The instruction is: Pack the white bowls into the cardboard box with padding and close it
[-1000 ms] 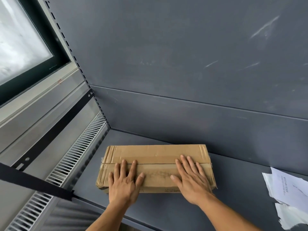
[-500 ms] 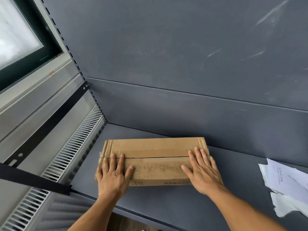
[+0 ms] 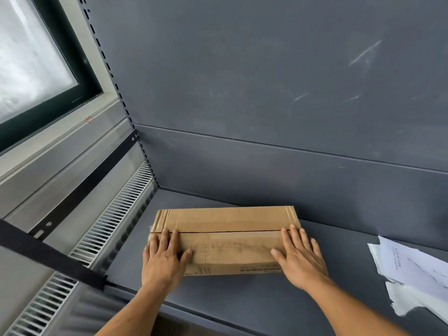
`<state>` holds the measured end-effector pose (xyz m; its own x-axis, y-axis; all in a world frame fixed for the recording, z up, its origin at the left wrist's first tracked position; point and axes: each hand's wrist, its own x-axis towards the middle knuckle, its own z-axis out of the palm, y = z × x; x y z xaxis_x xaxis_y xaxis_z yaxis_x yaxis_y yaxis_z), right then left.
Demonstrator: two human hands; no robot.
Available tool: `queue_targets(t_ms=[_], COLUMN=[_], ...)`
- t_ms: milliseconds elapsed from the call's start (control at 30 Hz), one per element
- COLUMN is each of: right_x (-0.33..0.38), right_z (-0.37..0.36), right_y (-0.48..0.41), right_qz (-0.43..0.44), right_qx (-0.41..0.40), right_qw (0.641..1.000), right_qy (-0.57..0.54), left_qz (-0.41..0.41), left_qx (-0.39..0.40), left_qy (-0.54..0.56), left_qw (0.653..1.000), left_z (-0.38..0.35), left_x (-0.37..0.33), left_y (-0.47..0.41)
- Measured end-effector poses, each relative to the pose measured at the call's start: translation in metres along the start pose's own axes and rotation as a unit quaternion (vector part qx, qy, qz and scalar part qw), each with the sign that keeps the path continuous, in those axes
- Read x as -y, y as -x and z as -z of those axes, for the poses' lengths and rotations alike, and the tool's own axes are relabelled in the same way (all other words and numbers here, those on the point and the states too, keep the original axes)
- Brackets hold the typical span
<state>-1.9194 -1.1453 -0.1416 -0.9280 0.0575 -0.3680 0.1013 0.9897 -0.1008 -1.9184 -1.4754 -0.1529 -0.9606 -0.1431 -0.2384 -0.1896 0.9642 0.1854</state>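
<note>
Here, box (image 3: 225, 238), lower centre, is pressed flat by L hand (image 3: 162, 260) & R hand (image 3: 299, 260), fingers straight, nothing gripped; flaps kept shut, presumably.

I note a scuffed dark grey back panel (image 3: 266, 81) above a grey shelf (image 3: 351, 253). A dark-framed window (image 3: 31, 57) at left admits daylight; a white vent grille (image 3: 109, 229) runs below it.

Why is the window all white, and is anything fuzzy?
Head view: the window is washed out by daylight; the black bar at lower left is blurred; the cardboard box, left hand and right hand look sharp.
</note>
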Motion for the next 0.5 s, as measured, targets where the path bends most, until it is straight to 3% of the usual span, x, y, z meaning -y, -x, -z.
queue_targets(t_ms=[400,500], right_x=[0.020,0.023], right_z=[0.010,0.007], right_y=[0.031,0.045], right_qz=[0.004,0.018], right_qx=[-0.037,-0.054], right_qw=[0.997,0.993], right_qy=[-0.065,-0.106], left_qz=[-0.040,-0.037], left_qx=[-0.070,-0.062], left_qy=[-0.029,0.045], left_qw=[0.996,0.996], left_z=[0.008,0.005], left_x=[-0.009,-0.018], left_y=[0.016,0.042])
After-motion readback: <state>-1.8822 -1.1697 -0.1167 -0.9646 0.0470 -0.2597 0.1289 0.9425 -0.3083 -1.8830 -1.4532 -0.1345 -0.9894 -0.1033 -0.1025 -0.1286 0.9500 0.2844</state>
